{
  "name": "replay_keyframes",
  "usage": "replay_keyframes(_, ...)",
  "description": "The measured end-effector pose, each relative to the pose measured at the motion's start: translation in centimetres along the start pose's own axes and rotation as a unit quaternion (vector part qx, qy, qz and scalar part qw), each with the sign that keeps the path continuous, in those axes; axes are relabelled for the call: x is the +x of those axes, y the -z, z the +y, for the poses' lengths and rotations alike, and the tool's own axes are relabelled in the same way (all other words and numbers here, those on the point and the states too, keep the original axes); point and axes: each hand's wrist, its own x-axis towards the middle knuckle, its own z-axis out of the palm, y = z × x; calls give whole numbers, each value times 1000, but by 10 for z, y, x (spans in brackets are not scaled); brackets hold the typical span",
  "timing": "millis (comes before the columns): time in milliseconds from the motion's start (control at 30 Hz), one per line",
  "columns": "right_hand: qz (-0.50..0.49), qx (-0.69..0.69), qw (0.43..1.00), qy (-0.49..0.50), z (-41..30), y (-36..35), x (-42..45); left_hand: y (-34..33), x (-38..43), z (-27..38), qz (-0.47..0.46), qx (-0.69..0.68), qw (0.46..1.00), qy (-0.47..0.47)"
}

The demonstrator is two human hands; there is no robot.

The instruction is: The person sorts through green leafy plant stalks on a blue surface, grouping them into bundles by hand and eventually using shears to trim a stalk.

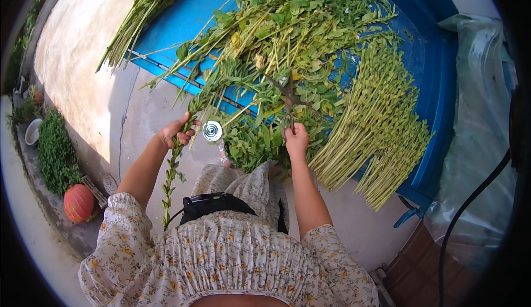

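Observation:
My left hand (179, 132) grips a green stalk lined with pods (169, 178), likely sesame. Its podded length hangs below the hand, and leafy growth rises above it toward the pile. In my right hand (297, 140) is a pair of dark, worn metal scissors (287, 108); their blades are spread and point away from me over the leaves. Beyond both hands, a tangled heap of leafy stalks (290, 29) covers much of a blue metal cart bed (166, 37). On the right, trimmed podded stalks (373, 112) lie side by side with their stems toward me.
Another stalk bundle (145, 16) overhangs the bed's left corner. Cut leaves (253, 145) are heaped below the near edge, beside a round spiral-patterned object (212, 131). Clear plastic sheeting (473, 120) and a black cable (460, 211) are at right. A red lantern (79, 203) sits left.

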Motion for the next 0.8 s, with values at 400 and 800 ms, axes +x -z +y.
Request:
replay_keyframes(400,-64,-485,860,146,-32,23,71,-9,-6,-3,13,46,999,4)
replay_keyframes(800,-100,-525,830,158,-28,64,105,-10,-9,-4,-105,-48,993,-5)
